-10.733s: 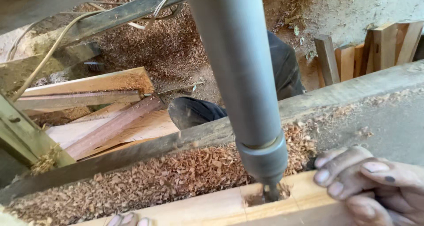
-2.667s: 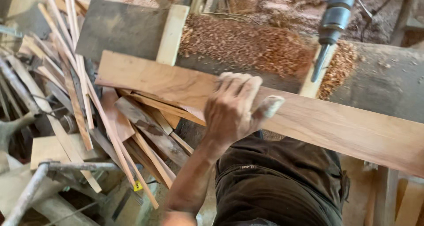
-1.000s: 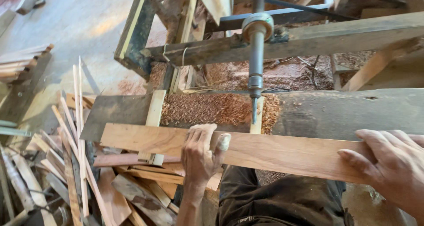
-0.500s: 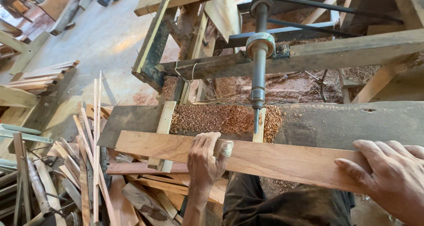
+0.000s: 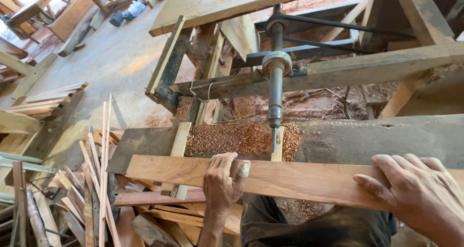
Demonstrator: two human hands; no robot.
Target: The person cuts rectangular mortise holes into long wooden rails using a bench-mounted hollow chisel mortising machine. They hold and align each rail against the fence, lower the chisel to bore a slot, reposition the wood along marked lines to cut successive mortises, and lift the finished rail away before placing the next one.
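A long reddish wooden plank (image 5: 295, 179) lies across the front of a grey machine table (image 5: 377, 141). My left hand (image 5: 221, 182) grips the plank near its middle, fingers curled over its far edge, one fingertip wrapped in white. My right hand (image 5: 420, 194) lies flat on the plank's right part. A horizontal drill spindle (image 5: 275, 92) with a thin bit (image 5: 273, 145) points at the plank's far edge, its tip just short of the wood. Wood shavings (image 5: 232, 138) are heaped around the bit.
The machine's timber frame (image 5: 338, 70) and a belt (image 5: 338, 25) stand behind the spindle. Offcuts and thin slats (image 5: 96, 179) pile up at the lower left. More planks (image 5: 43, 99) lie stacked on the concrete floor (image 5: 111, 58) at left.
The view has tilted up, showing more of the frame and floor. Both hands have kept their hold on the plank, which sits a little lower in view, in front of the bit.
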